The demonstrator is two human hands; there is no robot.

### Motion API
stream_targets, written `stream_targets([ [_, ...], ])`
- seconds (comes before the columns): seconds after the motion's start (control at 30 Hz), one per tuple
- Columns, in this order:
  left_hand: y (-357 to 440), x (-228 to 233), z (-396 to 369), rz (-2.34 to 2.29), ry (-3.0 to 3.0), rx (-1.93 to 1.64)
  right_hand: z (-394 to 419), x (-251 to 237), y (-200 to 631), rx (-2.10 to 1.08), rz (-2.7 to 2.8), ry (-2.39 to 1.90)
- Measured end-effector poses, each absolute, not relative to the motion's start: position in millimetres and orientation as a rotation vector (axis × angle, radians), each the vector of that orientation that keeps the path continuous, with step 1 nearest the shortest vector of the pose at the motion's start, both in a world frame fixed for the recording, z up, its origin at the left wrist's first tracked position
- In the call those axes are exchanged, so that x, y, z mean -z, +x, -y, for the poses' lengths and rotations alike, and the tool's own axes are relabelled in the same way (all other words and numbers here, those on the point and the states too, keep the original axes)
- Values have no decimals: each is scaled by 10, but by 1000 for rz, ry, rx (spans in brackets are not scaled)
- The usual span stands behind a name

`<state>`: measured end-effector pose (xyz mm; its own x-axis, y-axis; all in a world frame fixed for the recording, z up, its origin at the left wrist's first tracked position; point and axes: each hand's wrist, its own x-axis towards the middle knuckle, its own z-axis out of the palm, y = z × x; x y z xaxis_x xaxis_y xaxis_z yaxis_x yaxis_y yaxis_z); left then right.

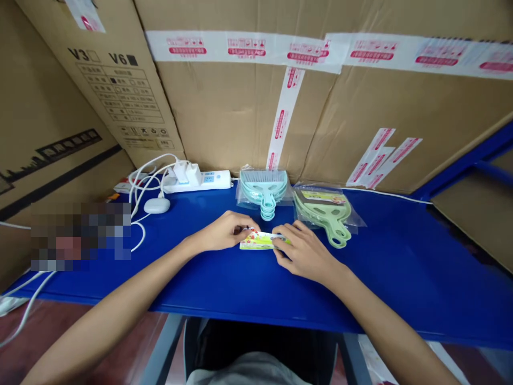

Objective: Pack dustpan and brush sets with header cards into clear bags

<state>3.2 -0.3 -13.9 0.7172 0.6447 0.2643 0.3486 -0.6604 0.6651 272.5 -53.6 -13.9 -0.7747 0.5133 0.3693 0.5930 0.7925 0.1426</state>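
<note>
A small printed card (pixel 258 241), yellow-green and white with red spots, is held between both hands just above or on the blue table. My left hand (pixel 226 231) pinches its left upper corner between thumb and fingers. Curled over the card's right end are the fingers of my right hand (pixel 298 248). Beyond the hands lies a light blue dustpan and brush stack (pixel 264 184) in clear plastic. Right of it rests a green dustpan set (pixel 324 211), also in clear plastic, with a similar printed card on it.
A white power strip (pixel 216 180) with plugs and tangled cables sits at the back left, near a white earbud-like case (pixel 157 205). Cardboard walls (pixel 240 117) close off the back and left of the blue table (pixel 401 267). A patch at left is pixelated.
</note>
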Motion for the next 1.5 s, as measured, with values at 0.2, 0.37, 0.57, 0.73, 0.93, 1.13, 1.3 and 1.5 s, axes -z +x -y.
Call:
stream_targets([
  [0.2, 14, 192, 15, -714, 2381, -640, 527, 189, 2755, 367, 2688, -822],
  [0.37, 14, 147, 56, -647, 2459, -702, 493, 183, 2777, 371, 2721, -757],
  [0.57, 86, 207, 138, -590, 2646, -715, 448, 194, 2803, 295, 2701, -752],
  [0.73, 92, 297, 107, -616, 2685, -701, 414, 210, 2815, 295, 2667, -787],
  [0.93, 83, 288, 75, -580, 2650, -779, 425, 199, 2843, 282, 2632, -783],
  [1.13, 87, 319, 30, -602, 2538, -910, 416, 172, 2867, 318, 2582, -778],
  [1.3, 73, 338, -5, -599, 2433, -1065, 417, 160, 2887, 281, 2496, -767],
  [1.5, 91, 329, 29, -575, 2345, -1075, 401, 170, 2894, 275, 2459, -786],
])
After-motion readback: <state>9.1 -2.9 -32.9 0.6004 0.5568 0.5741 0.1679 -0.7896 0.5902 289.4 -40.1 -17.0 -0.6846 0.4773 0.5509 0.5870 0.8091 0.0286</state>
